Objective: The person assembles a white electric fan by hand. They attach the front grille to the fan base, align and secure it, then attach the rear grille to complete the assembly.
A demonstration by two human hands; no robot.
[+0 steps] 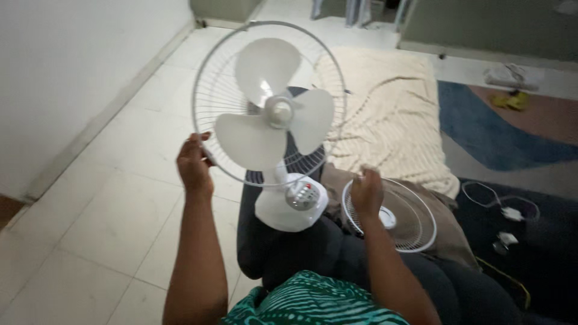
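A white table fan (283, 198) stands on my lap, its three blades (265, 114) bare at the front and its rear wire guard (211, 102) behind them. My left hand (194, 164) grips the left rim of that rear guard. The detached front wire guard (409, 222) lies flat to my right on a brown cloth. My right hand (366, 191) rests on the near rim of this loose guard, fingers closed on it.
A cream knitted blanket (391, 114) lies on the floor ahead. To the right is a blue and brown rug (500, 126), a white charger with cable (512, 212) and a yellow thing (509, 101). White wall on the left, tiled floor (108, 198) below it.
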